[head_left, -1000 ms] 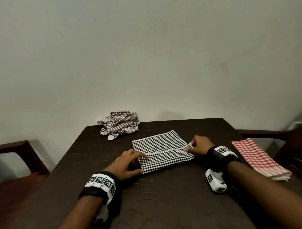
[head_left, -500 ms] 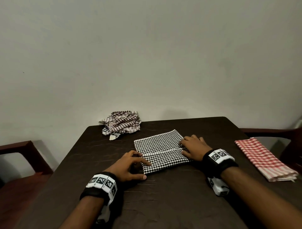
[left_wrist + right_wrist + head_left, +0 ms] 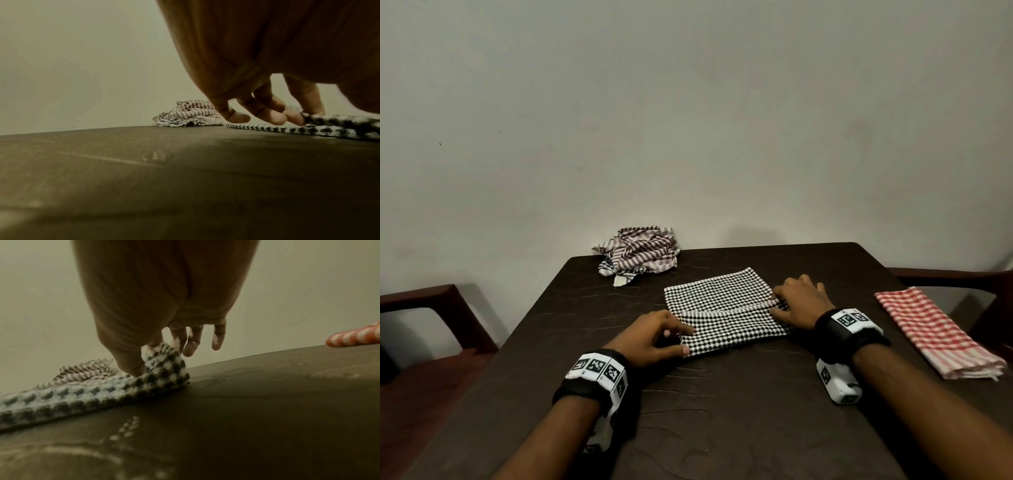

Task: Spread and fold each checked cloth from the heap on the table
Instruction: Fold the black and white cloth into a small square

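A black-and-white checked cloth (image 3: 722,308) lies partly folded in the middle of the dark table (image 3: 722,411), with its near strip doubled over. My left hand (image 3: 683,341) is at its near left corner, index finger on top and thumb at the near edge, pinching that end (image 3: 329,128). My right hand (image 3: 775,303) pinches the cloth's right edge between thumb and index finger and lifts it slightly (image 3: 164,363). The heap of striped and checked cloths (image 3: 640,253) sits crumpled at the far left corner of the table.
A folded red-and-white checked cloth (image 3: 935,335) lies at the table's right edge. Dark wooden chairs stand to the left (image 3: 431,308) and right (image 3: 945,277). A bare wall rises right behind the table's far edge.
My right hand went from the cloth's right edge to lying on top of it, then back to pinching the right edge. The left hand has stayed at the near left corner.
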